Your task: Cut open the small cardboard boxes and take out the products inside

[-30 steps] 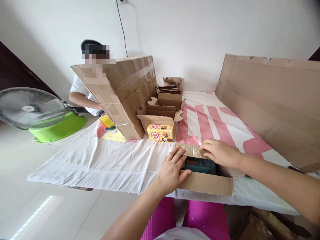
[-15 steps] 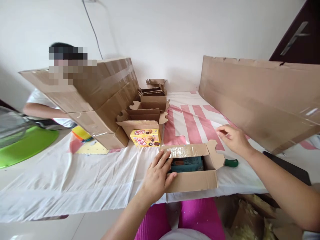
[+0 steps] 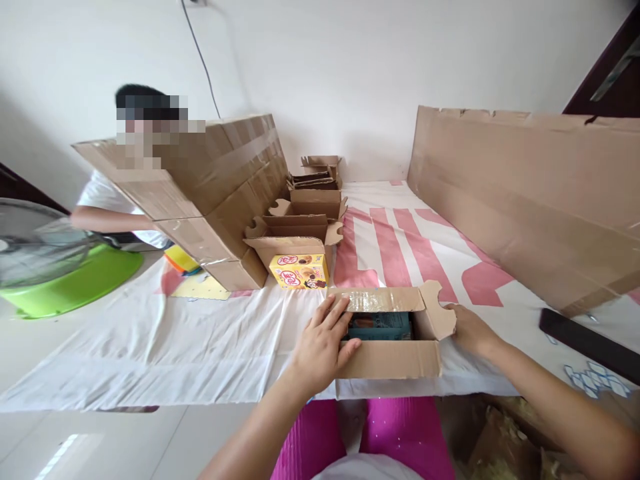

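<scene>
In front of me on the cloth lies an open cardboard box (image 3: pixel 389 360) with its flaps turned outward. A dark teal package (image 3: pixel 383 326) shows inside it. My left hand (image 3: pixel 323 340) rests flat over the box's left end, fingers spread across the far flap and the thumb near the front one. At the right end is my right hand (image 3: pixel 473 331), low on the table behind the notched end flap (image 3: pixel 439 313). That flap hides most of its fingers, and I cannot see what they touch. A yellow snack box (image 3: pixel 300 272) stands just beyond my left hand.
Several open cardboard boxes (image 3: pixel 310 225) line up toward the wall. Stacked cartons (image 3: pixel 220 220) stand left, with a person (image 3: pixel 107 207) behind them. A large cardboard panel (image 3: pixel 525 200) is at right, a black phone-like object (image 3: pixel 590 340) before it. A green-based fan (image 3: pixel 85 280) stands far left.
My right hand has come down and left from above the table to the box's right end, where a green handle lay; the handle is now out of sight. My left hand stays on the box.
</scene>
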`<state>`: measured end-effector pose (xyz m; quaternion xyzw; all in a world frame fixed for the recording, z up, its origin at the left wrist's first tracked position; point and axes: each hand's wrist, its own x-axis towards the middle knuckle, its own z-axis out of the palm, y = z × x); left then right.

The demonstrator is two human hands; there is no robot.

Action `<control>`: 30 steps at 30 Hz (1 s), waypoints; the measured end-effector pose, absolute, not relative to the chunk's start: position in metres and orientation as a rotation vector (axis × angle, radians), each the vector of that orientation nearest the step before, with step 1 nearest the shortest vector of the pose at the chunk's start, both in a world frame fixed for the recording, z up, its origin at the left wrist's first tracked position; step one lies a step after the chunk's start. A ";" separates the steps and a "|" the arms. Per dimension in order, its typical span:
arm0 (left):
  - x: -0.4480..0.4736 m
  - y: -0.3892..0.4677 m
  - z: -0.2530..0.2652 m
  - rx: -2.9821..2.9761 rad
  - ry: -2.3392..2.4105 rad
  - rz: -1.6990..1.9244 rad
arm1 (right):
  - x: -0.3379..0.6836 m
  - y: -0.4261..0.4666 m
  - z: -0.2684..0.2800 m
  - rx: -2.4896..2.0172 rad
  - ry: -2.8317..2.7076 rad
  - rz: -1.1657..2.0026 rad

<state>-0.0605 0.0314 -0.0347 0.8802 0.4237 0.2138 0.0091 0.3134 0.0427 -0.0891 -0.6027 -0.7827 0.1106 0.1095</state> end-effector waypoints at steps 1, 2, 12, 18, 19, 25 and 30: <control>-0.061 0.031 -0.035 2.744 1.327 0.670 | 0.318 0.050 -0.081 -1.809 -2.243 0.325; -0.061 0.031 -0.036 2.741 1.330 0.672 | 0.323 0.058 -0.070 -1.856 -2.168 0.324; -0.059 0.029 -0.032 2.715 1.352 0.603 | 0.241 0.099 0.074 -1.437 -2.506 0.454; -0.060 0.027 -0.031 2.694 1.365 0.600 | 0.178 0.110 0.069 -1.420 -2.983 -0.016; -0.060 0.027 -0.030 2.694 1.363 0.596 | 0.176 0.114 0.066 -1.416 -3.015 -0.080; -0.059 0.026 -0.029 2.695 1.379 0.538 | 0.181 0.130 0.055 -1.315 -3.121 -0.158; -0.057 0.025 -0.027 2.674 1.405 0.511 | 0.184 0.131 0.049 -1.245 -3.163 -0.162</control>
